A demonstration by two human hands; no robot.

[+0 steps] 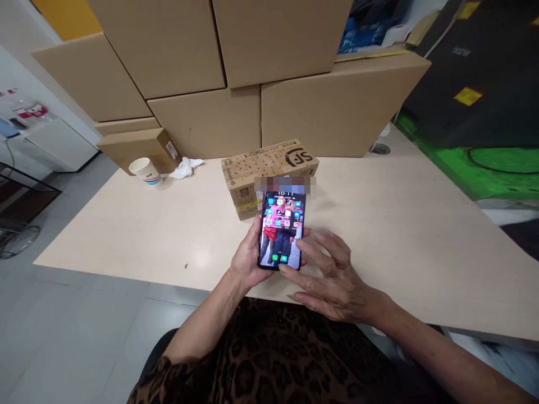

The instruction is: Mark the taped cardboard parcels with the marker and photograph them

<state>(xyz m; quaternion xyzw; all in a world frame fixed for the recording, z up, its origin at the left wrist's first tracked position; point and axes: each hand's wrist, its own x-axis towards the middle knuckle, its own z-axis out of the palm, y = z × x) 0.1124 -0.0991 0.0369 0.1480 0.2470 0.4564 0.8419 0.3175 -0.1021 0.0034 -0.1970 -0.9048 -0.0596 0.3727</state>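
A lit smartphone [281, 233] showing a home screen of app icons is held upright above the table's front edge. My left hand [248, 255] grips it from behind and along its left side, with fingertips showing at its right edge. Over the lower right part of the screen is my right hand [330, 275], its fingers spread and a fingertip at the phone's bottom edge. Just behind the phone stands a printed cardboard box [269, 163] with a large SF logo, partly hidden by the phone's top.
Large cardboard boxes [311, 118] are stacked along the back of the table [400, 241]. At the back left are a smaller box [135, 147], a paper cup [145, 170] and a crumpled white tissue [186, 167]. A dark panel and green surface [455, 160] lie beyond the right side.
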